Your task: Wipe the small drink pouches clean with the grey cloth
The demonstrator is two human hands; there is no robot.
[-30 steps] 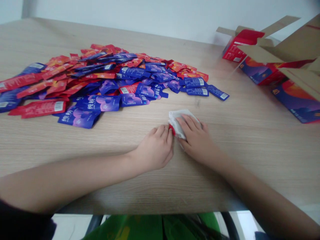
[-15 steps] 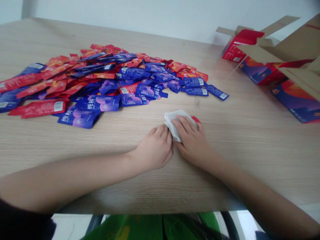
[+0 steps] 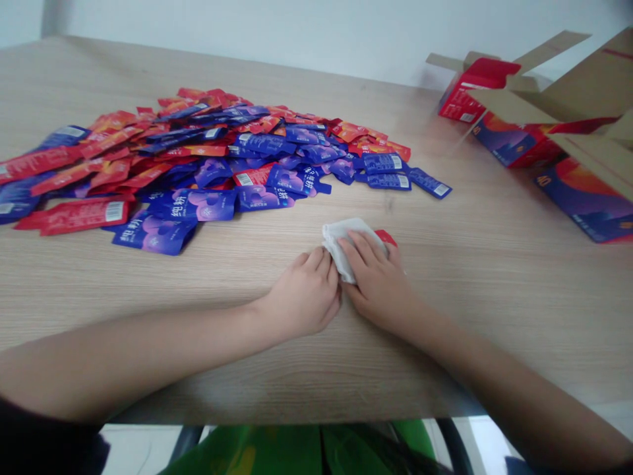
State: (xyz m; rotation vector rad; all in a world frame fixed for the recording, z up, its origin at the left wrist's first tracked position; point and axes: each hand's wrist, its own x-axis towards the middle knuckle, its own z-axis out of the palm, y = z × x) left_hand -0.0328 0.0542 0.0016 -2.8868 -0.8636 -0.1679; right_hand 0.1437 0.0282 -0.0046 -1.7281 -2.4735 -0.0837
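My right hand (image 3: 376, 280) lies with its fingers pressed flat on a crumpled white cloth (image 3: 336, 239) on the wooden table (image 3: 494, 277). A red sachet (image 3: 386, 237) pokes out from under the cloth and my fingers at the far right. My left hand (image 3: 306, 297) rests just left of the cloth, fingers curled down onto the table at the cloth's near edge; what they pinch is hidden. A big heap of red and blue sachets (image 3: 208, 158) spreads over the table beyond and to the left of my hands.
Opened cardboard cartons (image 3: 568, 99) printed red and blue stand at the far right of the table. Loose blue sachets (image 3: 403, 179) lie at the heap's right edge. The table's near edge runs below my forearms, with something green (image 3: 306, 448) beneath it.
My right hand has slid the white cloth a little to the left over the sachet. The red sachet showed at the cloth's left end before and now shows at its right end.
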